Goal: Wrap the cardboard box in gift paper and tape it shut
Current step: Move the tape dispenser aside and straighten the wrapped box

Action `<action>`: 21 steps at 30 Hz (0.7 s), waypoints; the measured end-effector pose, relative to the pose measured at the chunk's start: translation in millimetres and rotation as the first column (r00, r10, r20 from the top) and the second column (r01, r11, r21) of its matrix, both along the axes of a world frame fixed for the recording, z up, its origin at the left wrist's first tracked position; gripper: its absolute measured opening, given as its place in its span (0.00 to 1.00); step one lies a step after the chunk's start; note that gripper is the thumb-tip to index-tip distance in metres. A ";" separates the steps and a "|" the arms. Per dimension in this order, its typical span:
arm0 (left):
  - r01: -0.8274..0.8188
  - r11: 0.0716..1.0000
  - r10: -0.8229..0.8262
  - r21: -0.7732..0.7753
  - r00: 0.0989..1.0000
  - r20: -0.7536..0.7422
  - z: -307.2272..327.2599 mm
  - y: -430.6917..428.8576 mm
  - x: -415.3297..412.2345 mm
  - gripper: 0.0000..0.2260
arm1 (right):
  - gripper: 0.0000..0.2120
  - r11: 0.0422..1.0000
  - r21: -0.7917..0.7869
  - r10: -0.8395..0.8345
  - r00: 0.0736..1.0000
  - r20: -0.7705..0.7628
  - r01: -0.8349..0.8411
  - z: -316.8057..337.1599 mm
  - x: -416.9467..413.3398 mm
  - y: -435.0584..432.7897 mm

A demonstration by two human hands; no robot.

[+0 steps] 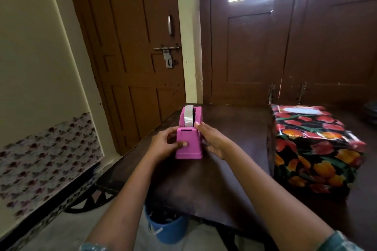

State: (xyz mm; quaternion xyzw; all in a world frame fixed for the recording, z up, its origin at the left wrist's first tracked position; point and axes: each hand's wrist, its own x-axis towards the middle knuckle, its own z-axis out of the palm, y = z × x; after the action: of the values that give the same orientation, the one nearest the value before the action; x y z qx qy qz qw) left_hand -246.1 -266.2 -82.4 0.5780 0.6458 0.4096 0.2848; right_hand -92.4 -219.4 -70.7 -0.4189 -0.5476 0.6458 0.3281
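Both arms reached forward over the table (224, 185): the left hand (165, 145) gripped the pink tape dispenser (188, 146), thumb curled across its front, while the right hand (212, 140) lay straight-fingered against its side. The paper-covered box (314, 149) sat well apart, to the right.

Dispenser (191, 149) showing matt pink plastic; box (314, 149) wearing glossy printed paper; table (224, 179) showing dull dark wood.

Left hand (163, 145) grips the pink tape dispenser (188, 149), right hand (212, 140) touches its side.

Home room, wooden doors (130, 51), bucket (166, 228)
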 end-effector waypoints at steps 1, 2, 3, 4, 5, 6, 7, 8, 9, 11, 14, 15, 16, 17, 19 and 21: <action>-0.009 1.000 0.009 0.007 1.000 0.002 -0.6 7.3 -6.6 0.25 | 0.25 1.000 -0.002 -0.008 1.000 -0.005 0.008 -0.1 -8.4 6.5; -0.015 1.000 0.015 0.010 1.000 0.003 -1.5 14.3 -12.5 0.25 | 0.25 1.000 -0.001 -0.017 1.000 -0.010 0.017 -0.9 -15.5 13.4; -0.020 1.000 0.021 0.007 1.000 -0.005 -1.2 20.7 -17.5 0.25 | 0.25 1.000 -0.005 -0.026 1.000 -0.010 0.026 -1.2 -22.2 19.7; -0.019 1.000 0.020 0.004 1.000 -0.019 -1.0 28.5 -24.0 0.25 | 0.25 0.999 -0.010 -0.041 0.999 -0.008 0.040 -1.3 -30.8 27.2; -0.013 1.000 0.013 -0.004 0.999 -0.044 0.5 34.8 -28.3 0.25 | 0.25 0.998 -0.012 -0.059 0.998 -0.008 0.059 -1.1 -37.4 32.7; -0.006 1.000 0.005 -0.011 0.998 -0.064 0.9 42.5 -33.8 0.25 | 0.25 0.997 -0.012 -0.077 0.997 -0.009 0.077 -2.7 -45.7 41.4; -0.001 1.000 -0.001 -0.019 0.996 -0.084 1.7 49.0 -38.1 0.25 | 0.26 0.996 -0.013 -0.092 0.996 -0.017 0.092 -3.9 -52.7 49.5; -0.002 1.000 -0.001 -0.025 0.995 -0.097 1.9 54.5 -42.2 0.25 | 0.27 0.994 -0.014 -0.105 0.994 -0.018 0.105 -4.9 -59.7 56.0; -0.005 1.000 0.002 -0.029 0.994 -0.105 1.3 60.6 -46.6 0.25 | 0.27 0.993 -0.009 -0.118 0.993 -0.012 0.118 -4.8 -66.7 62.4; -0.014 1.000 0.011 -0.028 0.994 -0.105 -3.6 73.1 -54.8 0.25 | 0.27 0.991 -0.006 -0.133 0.991 0.003 0.133 -6.2 -75.0 75.2; -0.027 1.000 0.025 -0.007 0.991 -0.131 -9.0 89.4 -67.2 0.23 | 0.25 0.990 0.009 -0.139 0.990 0.030 0.139 -5.1 -82.6 84.8; -0.026 1.000 0.025 -0.006 0.989 -0.145 -9.2 94.4 -71.8 0.23 | 0.25 0.990 0.016 -0.143 0.989 0.040 0.143 -5.0 -85.9 87.7; -0.027 1.000 0.025 -0.012 0.988 -0.153 -10.7 99.6 -75.6 0.24 | 0.25 0.989 0.011 -0.149 0.988 0.043 0.149 -6.2 -89.4 92.6; -0.029 0.999 0.025 -0.022 0.986 -0.168 -9.6 103.1 -79.4 0.24 | 0.24 0.988 0.006 -0.154 0.987 0.041 0.154 -6.1 -93.1 96.0; -0.033 0.999 0.026 -0.038 0.982 -0.187 -9.0 110.3 -86.4 0.24 | 0.24 0.985 0.013 -0.173 0.984 0.051 0.173 -7.8 -102.7 104.2; -0.026 0.999 0.018 -0.034 0.978 -0.206 -8.9 116.7 -91.9 0.24 | 0.23 0.980 0.017 -0.198 0.977 0.079 0.197 -9.8 -110.6 111.4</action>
State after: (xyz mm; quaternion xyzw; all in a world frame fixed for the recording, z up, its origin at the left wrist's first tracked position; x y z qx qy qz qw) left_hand -338.0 -149.5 -91.3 0.6047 0.6855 0.3392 0.2224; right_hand -203.1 -108.0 -80.5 -0.4953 -0.5188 0.5902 0.3704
